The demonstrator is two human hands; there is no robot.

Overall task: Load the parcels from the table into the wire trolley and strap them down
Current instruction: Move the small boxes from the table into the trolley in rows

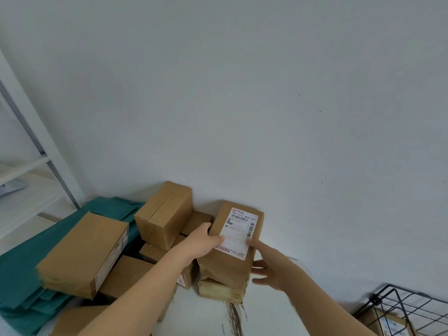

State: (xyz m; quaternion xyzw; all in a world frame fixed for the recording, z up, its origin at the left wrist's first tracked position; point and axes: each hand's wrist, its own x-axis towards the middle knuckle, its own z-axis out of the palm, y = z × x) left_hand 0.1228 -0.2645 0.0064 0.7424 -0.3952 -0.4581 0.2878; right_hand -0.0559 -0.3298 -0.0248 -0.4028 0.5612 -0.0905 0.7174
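Gripping the labelled parcel (234,238) along its left side with the left hand (203,241), thumb laid over the label. Reaching in with the right hand (271,267), fingers spread and loose, index tip at the label's corner, holding nothing yet. Perched on a crumpled lower parcel (220,291) on the counter (266,311), close to the wall. Liable to tilt and slip if lifted on that one-sided hold (soft wrapping, uneven base), or to drag the lower parcel along. Well apart from the wire trolley (412,309) at lower right.
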